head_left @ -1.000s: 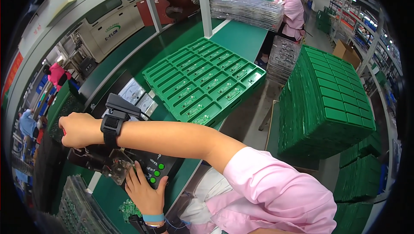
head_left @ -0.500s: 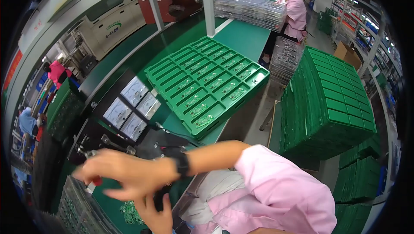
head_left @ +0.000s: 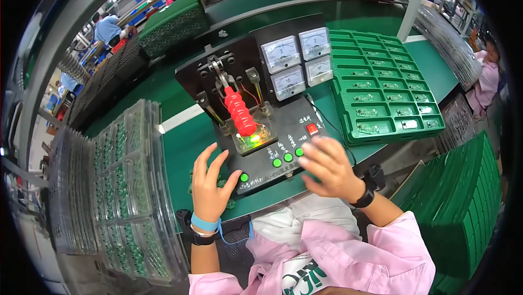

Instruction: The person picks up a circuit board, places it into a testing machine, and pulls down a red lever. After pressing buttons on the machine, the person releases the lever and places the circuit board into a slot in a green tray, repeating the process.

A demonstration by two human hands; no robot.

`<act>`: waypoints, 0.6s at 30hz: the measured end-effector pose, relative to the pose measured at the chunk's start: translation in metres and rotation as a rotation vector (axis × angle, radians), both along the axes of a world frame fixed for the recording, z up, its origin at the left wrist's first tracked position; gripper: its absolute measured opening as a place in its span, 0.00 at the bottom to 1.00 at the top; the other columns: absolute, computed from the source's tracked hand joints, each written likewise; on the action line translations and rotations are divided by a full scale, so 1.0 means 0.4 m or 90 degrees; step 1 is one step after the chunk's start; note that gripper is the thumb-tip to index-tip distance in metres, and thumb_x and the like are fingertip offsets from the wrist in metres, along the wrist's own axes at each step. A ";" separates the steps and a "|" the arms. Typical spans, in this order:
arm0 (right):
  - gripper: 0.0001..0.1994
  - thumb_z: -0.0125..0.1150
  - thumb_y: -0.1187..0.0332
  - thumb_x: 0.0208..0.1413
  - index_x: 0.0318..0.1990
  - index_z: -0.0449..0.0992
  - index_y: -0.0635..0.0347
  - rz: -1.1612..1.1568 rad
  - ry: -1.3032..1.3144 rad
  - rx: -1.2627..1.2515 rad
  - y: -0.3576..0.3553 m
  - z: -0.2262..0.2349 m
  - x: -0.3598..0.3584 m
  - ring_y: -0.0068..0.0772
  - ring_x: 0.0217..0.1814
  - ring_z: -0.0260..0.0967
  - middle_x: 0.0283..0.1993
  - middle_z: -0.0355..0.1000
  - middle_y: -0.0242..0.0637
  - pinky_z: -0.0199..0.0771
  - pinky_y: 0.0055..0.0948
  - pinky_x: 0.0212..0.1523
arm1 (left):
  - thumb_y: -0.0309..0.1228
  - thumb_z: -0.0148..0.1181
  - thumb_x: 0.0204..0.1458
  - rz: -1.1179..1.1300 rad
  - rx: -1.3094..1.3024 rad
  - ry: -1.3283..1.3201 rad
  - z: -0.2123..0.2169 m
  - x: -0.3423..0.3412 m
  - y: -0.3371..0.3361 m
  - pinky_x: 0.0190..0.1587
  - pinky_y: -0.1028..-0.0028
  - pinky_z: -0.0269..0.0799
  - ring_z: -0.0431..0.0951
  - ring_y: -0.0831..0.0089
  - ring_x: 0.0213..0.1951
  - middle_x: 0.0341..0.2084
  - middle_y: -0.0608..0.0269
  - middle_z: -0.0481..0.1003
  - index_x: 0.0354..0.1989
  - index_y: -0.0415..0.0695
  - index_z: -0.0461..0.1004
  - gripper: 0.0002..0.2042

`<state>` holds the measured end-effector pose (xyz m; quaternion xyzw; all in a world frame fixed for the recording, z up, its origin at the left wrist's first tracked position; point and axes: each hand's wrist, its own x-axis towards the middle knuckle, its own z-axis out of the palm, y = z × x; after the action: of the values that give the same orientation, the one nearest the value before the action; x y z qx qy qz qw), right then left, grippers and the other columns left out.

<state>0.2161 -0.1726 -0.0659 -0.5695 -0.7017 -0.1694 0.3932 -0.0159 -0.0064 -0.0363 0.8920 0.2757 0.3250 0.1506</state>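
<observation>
A black test fixture (head_left: pixel 261 178) lies before me, with a toggle clamp whose red ribbed handle (head_left: pixel 239 111) points toward me. Beneath the handle, a small circuit board (head_left: pixel 254 140) glows yellow-green on the clear plate. My left hand (head_left: pixel 211 190) is open at the fixture's left edge, its thumb tip at or touching a green button (head_left: pixel 244 177). Over the right side, my right hand (head_left: pixel 329 168) is open with fingers stretched, beside another green button (head_left: pixel 299 152) and below a red switch (head_left: pixel 311 128). Neither hand holds anything visible. Loose green boards (head_left: pixel 231 203) lie partly hidden behind my left hand.
Four-meter panel: several analog meters (head_left: pixel 287 83) stand behind the fixture. A green compartment tray (head_left: pixel 342 111) with boards sits to the right, above stacked green trays (head_left: pixel 463 208). Clear trays of boards (head_left: pixel 128 186) are stacked at left. A co-worker (head_left: pixel 485 77) stands far right.
My view has swung left, bringing the whole fixture into sight. My right hand has left the clamp area for the fixture's right side; my left hand now rests apart at its left edge.
</observation>
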 end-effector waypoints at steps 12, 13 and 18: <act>0.23 0.66 0.66 0.44 0.52 0.76 0.54 -0.022 -0.015 -0.076 0.007 -0.050 -0.038 0.35 0.57 0.68 0.56 0.72 0.31 0.60 0.44 0.61 | 0.38 0.76 0.35 -0.060 0.000 0.048 0.034 0.016 0.034 0.56 0.58 0.66 0.66 0.52 0.55 0.58 0.52 0.63 0.59 0.45 0.69 0.38; 0.23 0.66 0.67 0.44 0.51 0.76 0.54 -0.022 -0.011 -0.075 0.009 -0.052 -0.040 0.35 0.57 0.68 0.56 0.72 0.31 0.60 0.44 0.61 | 0.40 0.77 0.32 -0.063 -0.003 0.062 0.038 0.020 0.037 0.56 0.58 0.66 0.65 0.52 0.54 0.58 0.53 0.62 0.61 0.46 0.67 0.41; 0.21 0.67 0.66 0.44 0.49 0.77 0.54 -0.019 -0.016 -0.073 0.017 -0.022 -0.031 0.35 0.55 0.69 0.53 0.73 0.31 0.63 0.43 0.57 | 0.43 0.78 0.28 -0.108 0.026 0.201 0.071 0.031 0.063 0.56 0.57 0.65 0.64 0.54 0.52 0.58 0.54 0.59 0.64 0.48 0.64 0.47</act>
<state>0.2035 -0.1658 -0.0746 -0.5993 -0.7066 -0.1422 0.3484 -0.0037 0.0189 -0.0080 0.9548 0.2132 0.1726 0.1143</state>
